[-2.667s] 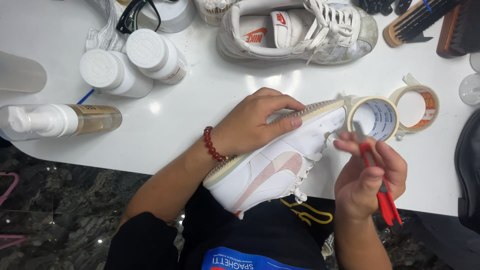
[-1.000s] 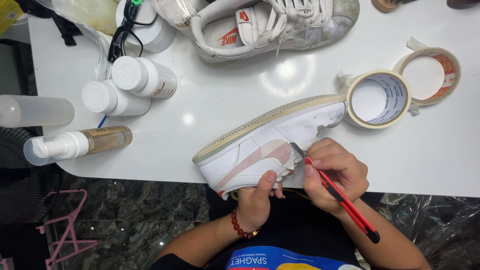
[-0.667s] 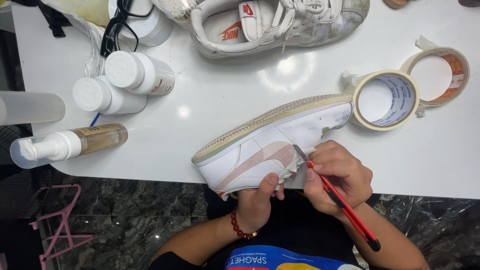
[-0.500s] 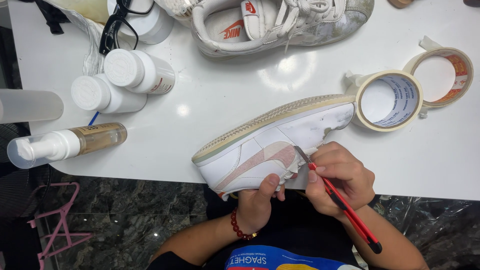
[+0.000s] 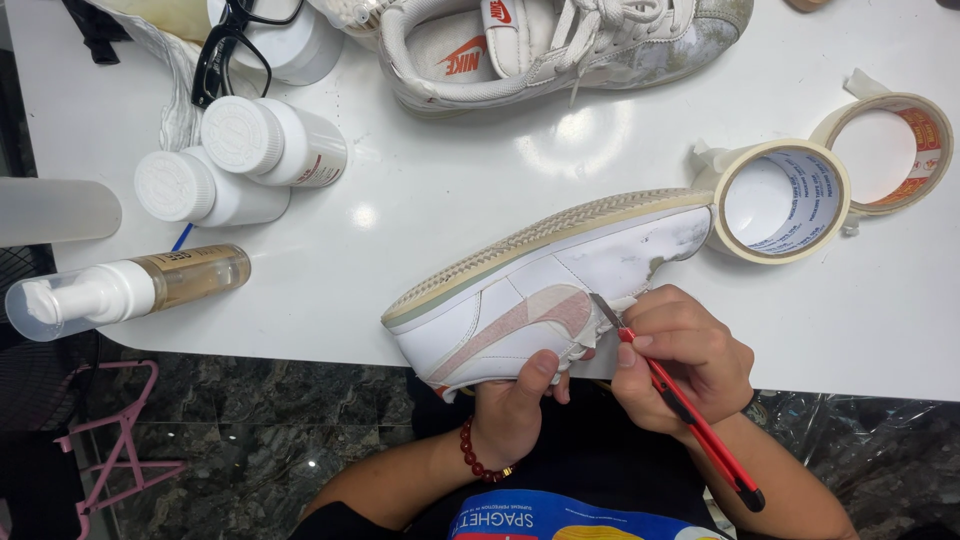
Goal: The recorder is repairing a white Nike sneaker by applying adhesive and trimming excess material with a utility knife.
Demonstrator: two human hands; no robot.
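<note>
White table (image 5: 430, 220) over dark stone floor. Sneaker (image 5: 540, 290) lies on its side at the near table edge, sole toward 12 o'clock. Left hand (image 5: 515, 400) grips its heel end from 6 o'clock, fingers curled tight around the upper. Right hand (image 5: 685, 355) at 4 o'clock of the sneaker, fingers pinched closed on a red utility knife (image 5: 680, 400), blade tip touching the upper. Tape roll (image 5: 780, 200) touches the toe; second sneaker (image 5: 560, 45) at 12 o'clock.
</note>
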